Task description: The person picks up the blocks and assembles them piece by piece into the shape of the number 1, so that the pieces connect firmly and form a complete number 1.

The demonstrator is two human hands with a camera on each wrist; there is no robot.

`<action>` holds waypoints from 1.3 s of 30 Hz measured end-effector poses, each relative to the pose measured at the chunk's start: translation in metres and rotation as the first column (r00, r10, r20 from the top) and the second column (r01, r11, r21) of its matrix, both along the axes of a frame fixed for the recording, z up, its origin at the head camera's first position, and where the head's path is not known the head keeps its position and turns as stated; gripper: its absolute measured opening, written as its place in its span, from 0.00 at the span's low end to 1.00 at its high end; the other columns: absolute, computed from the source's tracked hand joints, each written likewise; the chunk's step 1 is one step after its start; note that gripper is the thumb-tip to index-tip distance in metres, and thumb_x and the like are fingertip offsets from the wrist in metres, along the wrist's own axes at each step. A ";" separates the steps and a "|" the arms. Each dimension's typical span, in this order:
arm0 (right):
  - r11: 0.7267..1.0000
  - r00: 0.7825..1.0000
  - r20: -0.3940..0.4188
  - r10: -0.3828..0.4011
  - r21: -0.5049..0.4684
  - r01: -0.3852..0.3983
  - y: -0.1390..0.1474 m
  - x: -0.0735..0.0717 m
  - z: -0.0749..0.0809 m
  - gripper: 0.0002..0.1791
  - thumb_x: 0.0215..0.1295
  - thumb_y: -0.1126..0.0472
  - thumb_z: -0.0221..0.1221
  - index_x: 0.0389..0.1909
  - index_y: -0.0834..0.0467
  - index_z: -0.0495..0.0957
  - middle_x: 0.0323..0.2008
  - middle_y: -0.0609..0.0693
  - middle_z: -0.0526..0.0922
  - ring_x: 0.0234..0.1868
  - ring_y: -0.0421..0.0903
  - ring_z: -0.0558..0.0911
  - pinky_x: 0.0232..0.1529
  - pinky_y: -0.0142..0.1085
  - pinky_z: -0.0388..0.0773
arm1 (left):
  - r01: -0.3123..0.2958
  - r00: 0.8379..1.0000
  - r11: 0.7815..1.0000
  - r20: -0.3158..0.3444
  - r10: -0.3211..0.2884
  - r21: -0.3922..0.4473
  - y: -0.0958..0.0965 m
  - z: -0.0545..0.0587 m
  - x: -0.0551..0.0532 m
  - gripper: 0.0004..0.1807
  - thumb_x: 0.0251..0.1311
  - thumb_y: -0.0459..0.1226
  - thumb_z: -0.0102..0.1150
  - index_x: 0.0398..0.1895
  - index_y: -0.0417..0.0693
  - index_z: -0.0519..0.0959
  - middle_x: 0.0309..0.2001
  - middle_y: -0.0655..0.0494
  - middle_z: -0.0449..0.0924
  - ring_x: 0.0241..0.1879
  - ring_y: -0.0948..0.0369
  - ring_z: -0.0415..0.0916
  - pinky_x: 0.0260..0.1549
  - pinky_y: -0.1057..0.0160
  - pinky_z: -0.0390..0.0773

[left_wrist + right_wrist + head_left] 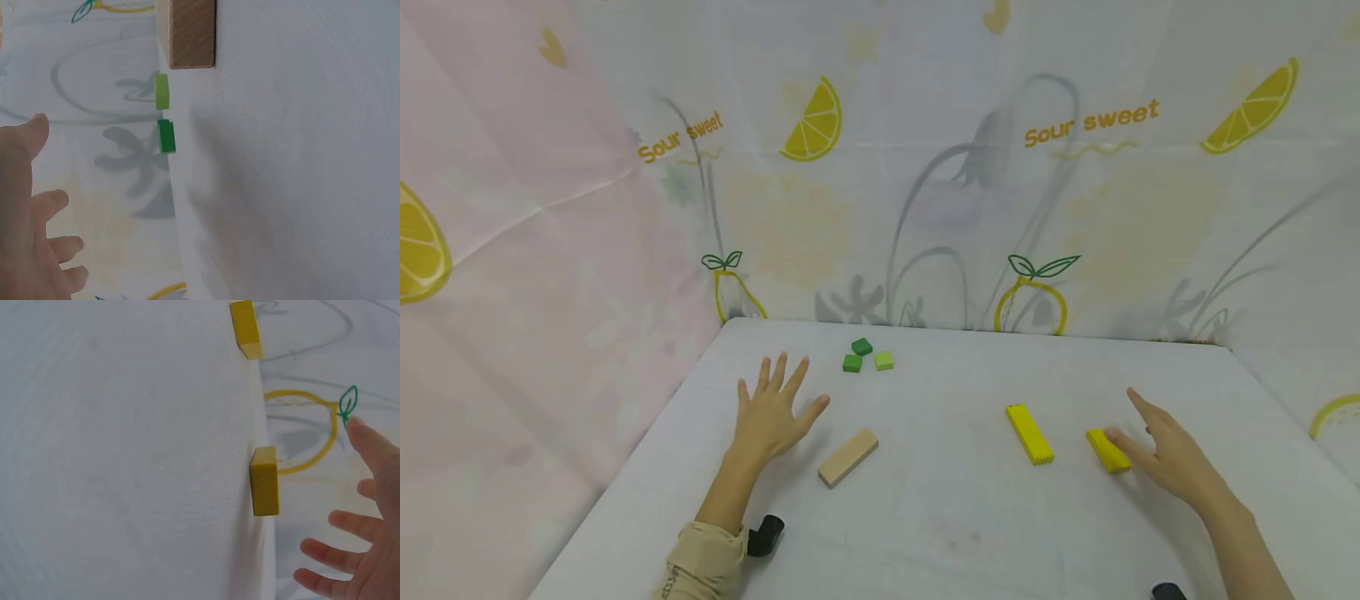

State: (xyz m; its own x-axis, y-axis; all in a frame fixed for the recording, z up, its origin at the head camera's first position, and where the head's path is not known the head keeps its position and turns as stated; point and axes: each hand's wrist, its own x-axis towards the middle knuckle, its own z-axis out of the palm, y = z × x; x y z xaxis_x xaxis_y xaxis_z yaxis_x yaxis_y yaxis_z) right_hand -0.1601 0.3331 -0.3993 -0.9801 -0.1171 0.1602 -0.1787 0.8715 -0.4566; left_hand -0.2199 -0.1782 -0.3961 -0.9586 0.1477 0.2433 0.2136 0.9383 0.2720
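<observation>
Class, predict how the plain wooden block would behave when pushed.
The plain wooden block looks solid and straight-edged, so it should stay stiff. Its flat faces suggest sliding rather than rolling. Lying lengthwise, it probably won't tip easily.

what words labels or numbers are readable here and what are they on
"Sour sweet": orange print, left part of the backdrop
"Sour sweet": second orange print, right part of the backdrop
Lettering on the left sleeve: too small and blurred to read
</observation>
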 end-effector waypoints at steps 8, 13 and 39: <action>1.000 1.000 0.026 0.010 0.005 -0.010 -0.004 0.001 -0.003 0.42 0.65 0.47 0.55 0.69 0.70 0.51 0.59 0.77 0.61 0.48 0.69 0.74 0.40 0.61 0.72 | 0.020 0.999 1.000 0.044 -0.021 0.019 0.006 -0.005 0.003 0.39 0.63 0.61 0.43 0.71 0.51 0.59 0.66 0.34 0.60 0.66 0.38 0.54 0.55 0.32 0.58; 0.999 0.999 0.035 0.019 0.027 -0.020 -0.006 0.000 -0.004 0.42 0.64 0.47 0.56 0.66 0.72 0.55 0.56 0.79 0.63 0.44 0.66 0.76 0.36 0.57 0.75 | 0.026 1.000 0.999 0.015 -0.027 0.036 0.009 -0.007 0.005 0.37 0.62 0.59 0.46 0.68 0.47 0.64 0.60 0.34 0.69 0.59 0.40 0.66 0.50 0.38 0.69; 0.996 0.996 0.079 0.051 0.063 -0.056 -0.008 -0.004 -0.005 0.33 0.62 0.53 0.60 0.57 0.76 0.66 0.42 0.71 0.77 0.32 0.50 0.78 0.29 0.42 0.76 | 0.118 0.988 0.992 0.093 -0.121 0.044 0.025 -0.010 0.008 0.27 0.56 0.52 0.60 0.49 0.39 0.77 0.38 0.48 0.82 0.40 0.51 0.78 0.36 0.52 0.77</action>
